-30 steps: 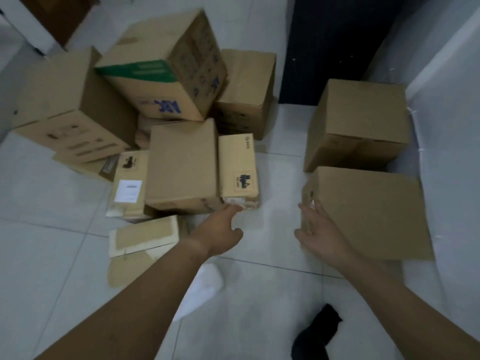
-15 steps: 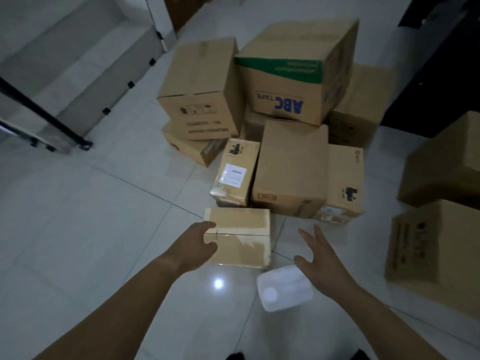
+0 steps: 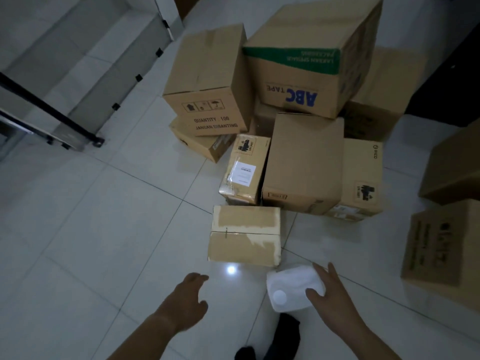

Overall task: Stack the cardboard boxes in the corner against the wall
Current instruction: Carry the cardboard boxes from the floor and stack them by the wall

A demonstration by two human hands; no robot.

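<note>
The small box (image 3: 244, 235) lies flat on the floor (image 3: 104, 229), alone and nearest the person, which makes it the likely next pick. Both hands hang just short of its near edge. The left hand (image 3: 187, 300) is toward its left corner, fingers (image 3: 200, 278) loosely bent, apart and gripping nothing. The right hand (image 3: 335, 300) is off its right corner, fingers (image 3: 320, 271) spread and empty. Set that wide, they look ready to take the box by its two ends.

The right hand overlaps a white jug (image 3: 288, 284) lying at the box's near right corner; I cannot tell whether it touches the jug. The jug may need nudging aside first.

Beyond the small box sits the heap (image 3: 304, 162), its boxes leaning on one another with the ABC box (image 3: 306, 61) tilted on top, so dumped rather than stacked. Two more boxes (image 3: 441, 250) stand well to its right, perhaps the stack's start. The corner and wall are out of view. On this showing, most of the task remains.
</note>
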